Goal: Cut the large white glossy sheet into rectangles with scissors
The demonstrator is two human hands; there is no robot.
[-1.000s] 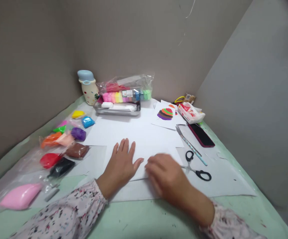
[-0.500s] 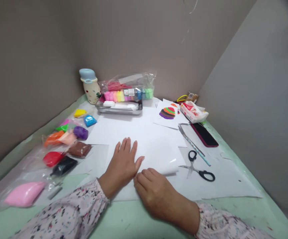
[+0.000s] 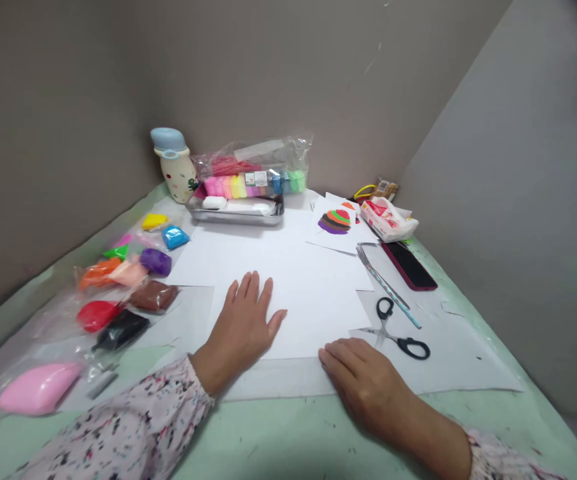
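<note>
The front sheet (image 3: 308,313) lies flat on the desk (image 3: 278,440), in front of the person and under the left hand (image 3: 243,333). Its near edge runs crosswise, roughly level with the desk's near side; its side edges run away toward the wall (image 3: 278,67). Its far edge blends into the white paper behind, so I cannot tell its long axis. The left hand is spread palm down, thumb out to the right. The right hand (image 3: 363,380) has its fingers together and bent at the near right corner; I cannot tell whether they pinch anything.

The desk is pale green and partly papered, set in a corner between grey walls. A tray (image 3: 238,218) and bottle (image 3: 178,177) stand at the back. Clay packets (image 3: 153,295) line the left side, well apart from the left hand. Bare sheet shows between the hands. Just beyond the right hand lie opened scissors (image 3: 408,347), then a fork (image 3: 368,265) and phone (image 3: 411,267) toward the right edge.
</note>
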